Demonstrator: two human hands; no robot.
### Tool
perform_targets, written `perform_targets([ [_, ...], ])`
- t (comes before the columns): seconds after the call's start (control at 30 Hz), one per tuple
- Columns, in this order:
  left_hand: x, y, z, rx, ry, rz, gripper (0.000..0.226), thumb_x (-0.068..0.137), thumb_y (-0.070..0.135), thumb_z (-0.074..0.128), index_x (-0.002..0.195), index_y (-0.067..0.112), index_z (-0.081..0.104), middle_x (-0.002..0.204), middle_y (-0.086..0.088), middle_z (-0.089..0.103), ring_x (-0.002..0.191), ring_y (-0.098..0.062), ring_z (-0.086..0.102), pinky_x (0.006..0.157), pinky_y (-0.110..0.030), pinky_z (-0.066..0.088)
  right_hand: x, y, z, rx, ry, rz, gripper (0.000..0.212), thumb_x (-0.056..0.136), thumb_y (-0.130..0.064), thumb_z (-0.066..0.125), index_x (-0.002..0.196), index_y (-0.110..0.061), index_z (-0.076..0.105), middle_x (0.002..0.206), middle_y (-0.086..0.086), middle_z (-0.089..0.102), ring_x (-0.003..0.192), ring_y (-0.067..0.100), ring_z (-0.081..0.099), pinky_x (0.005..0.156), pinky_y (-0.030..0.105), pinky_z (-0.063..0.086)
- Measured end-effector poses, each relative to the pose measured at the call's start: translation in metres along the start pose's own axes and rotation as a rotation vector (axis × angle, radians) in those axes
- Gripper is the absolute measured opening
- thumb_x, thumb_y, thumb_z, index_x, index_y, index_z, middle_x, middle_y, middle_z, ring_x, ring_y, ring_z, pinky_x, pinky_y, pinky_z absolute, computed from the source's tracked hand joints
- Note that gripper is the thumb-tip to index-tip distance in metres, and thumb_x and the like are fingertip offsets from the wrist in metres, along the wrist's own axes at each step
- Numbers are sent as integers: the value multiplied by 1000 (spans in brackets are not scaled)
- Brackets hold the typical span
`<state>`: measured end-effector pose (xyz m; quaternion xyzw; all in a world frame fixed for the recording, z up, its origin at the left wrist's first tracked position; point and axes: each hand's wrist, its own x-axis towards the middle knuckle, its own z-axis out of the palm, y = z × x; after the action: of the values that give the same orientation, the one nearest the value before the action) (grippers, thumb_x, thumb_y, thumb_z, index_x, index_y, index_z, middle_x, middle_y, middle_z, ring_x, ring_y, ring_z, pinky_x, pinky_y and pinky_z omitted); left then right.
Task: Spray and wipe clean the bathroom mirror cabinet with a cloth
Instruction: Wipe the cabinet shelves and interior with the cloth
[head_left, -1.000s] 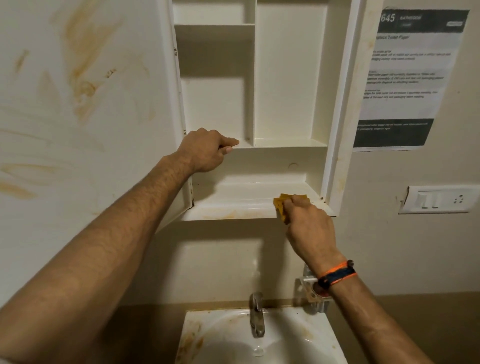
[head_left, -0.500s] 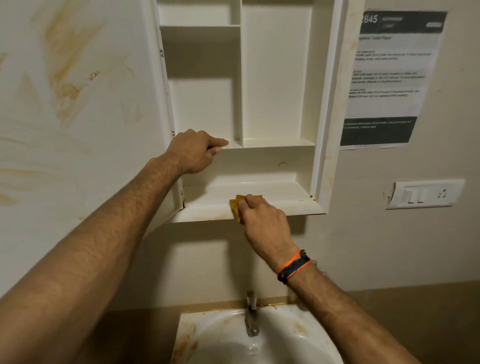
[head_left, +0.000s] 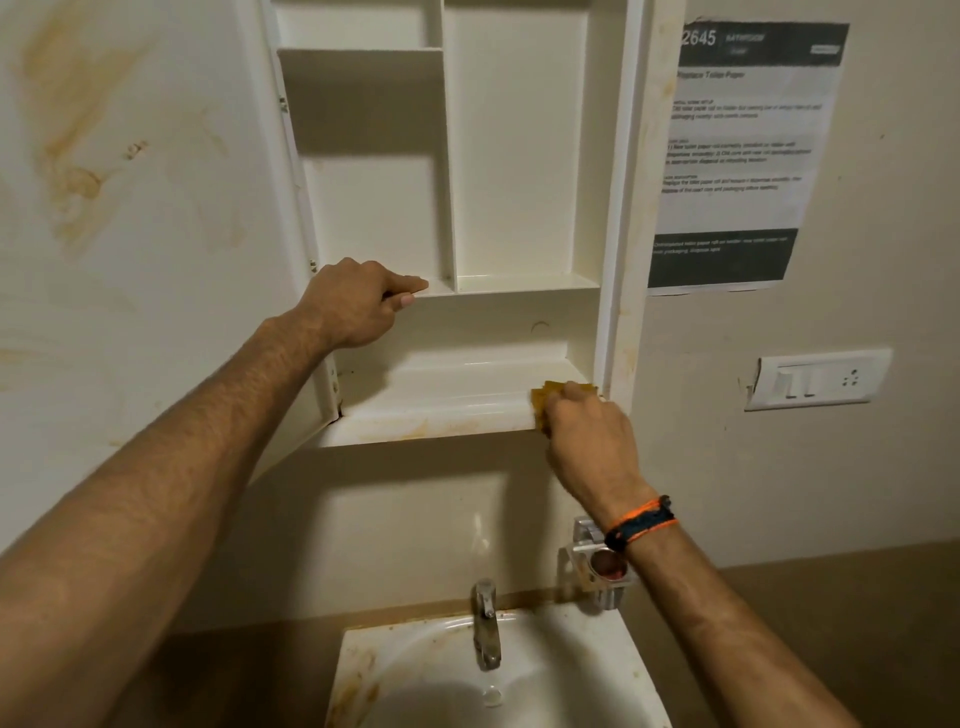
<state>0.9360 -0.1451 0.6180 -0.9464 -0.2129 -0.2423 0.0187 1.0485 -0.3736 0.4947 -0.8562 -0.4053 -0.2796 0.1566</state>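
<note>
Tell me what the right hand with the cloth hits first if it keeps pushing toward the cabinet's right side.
Probably the cabinet's right side wall. The right hand presses the yellow cloth on the bottom shelf near that corner, with nothing visible between; the exact gap is unclear.

A mustard-yellow cloth (head_left: 543, 397) is seen against the cream-white cabinet (head_left: 514, 156), whose door (head_left: 130, 208) and lower shelf (head_left: 441, 415) are streaked with orange-brown stains, while an orange-and-dark-blue wristband (head_left: 641, 522) and a white notice (head_left: 748, 156) banded in dark grey are shown.
</note>
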Motion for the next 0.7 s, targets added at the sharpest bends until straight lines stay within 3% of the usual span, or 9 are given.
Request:
perform_targets([
  [0.2,-2,0,-1,-2,12,-3,35,102,37,44,136,39,52,130,-3,63,117,-26,58,101,-40,41,10,-9,-4,20,-37,-157,17,89,-4,44,93,-13,58,95,6,59,83,30,59,63,32,33],
  [0.37,-2,0,0,5,10,-11,35,102,37,43,136,41,51,132,-1,62,120,-25,57,101,-40,40,13,38,-16,-44,-36,-40,20,92,-9,47,99,-18,64,90,6,64,78,27,58,64,31,34],
  [0.43,-1,0,0,6,6,-19,35,102,37,43,136,40,52,133,0,62,120,-25,57,101,-38,40,14,31,-14,-47,-42,-13,19,92,-7,46,95,-15,63,90,6,64,75,25,51,65,31,34],
  [0.53,-1,2,-1,-9,1,-31,35,102,36,44,136,40,52,135,2,60,122,-24,55,104,-39,37,8,10,-6,-45,-16,16,19,88,1,46,86,-13,58,88,5,58,83,26,59,63,30,32],
  [0.7,-2,3,-3,-19,-18,-27,35,102,35,45,136,39,53,137,6,58,124,-21,54,108,-39,33,-7,-24,5,12,-10,-28,30,89,-2,49,117,-11,58,116,7,56,99,26,58,65,29,30],
])
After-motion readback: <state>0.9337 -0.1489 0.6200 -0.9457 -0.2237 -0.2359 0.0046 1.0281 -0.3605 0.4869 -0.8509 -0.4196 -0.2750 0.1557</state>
